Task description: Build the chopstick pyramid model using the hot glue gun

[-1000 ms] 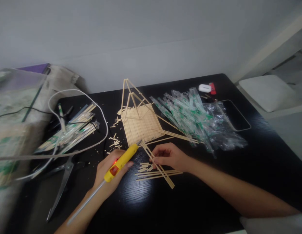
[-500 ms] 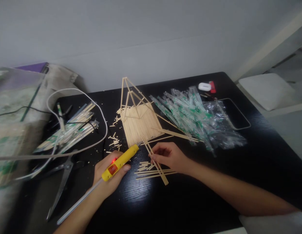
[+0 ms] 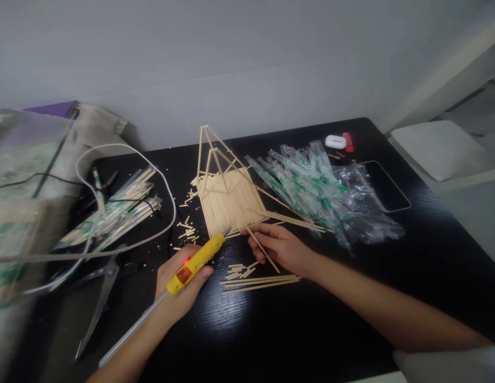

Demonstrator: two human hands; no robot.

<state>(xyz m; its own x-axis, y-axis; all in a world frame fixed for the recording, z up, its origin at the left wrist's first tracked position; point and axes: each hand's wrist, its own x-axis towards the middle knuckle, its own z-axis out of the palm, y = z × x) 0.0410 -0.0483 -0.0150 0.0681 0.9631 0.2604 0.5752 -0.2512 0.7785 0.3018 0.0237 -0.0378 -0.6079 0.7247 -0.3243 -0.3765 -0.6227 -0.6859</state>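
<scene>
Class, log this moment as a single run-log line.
left hand: grips yellow glue gun | right hand: holds thin stick | stick panel: flat on black table

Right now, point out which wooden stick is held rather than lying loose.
The slanted stick pinched in the right hand, beside the glue gun tip; the other sticks lie flat on the table.

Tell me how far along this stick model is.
Done: a flat panel of sticks side by side, with a triangular frame standing at its far end. In hand: the left hand holds a glue gun, tip at the panel's near edge; the right hand holds a stick there. Left: loose sticks lie on the table by the hands, and a pile of wrapped sticks sits to the right.
</scene>
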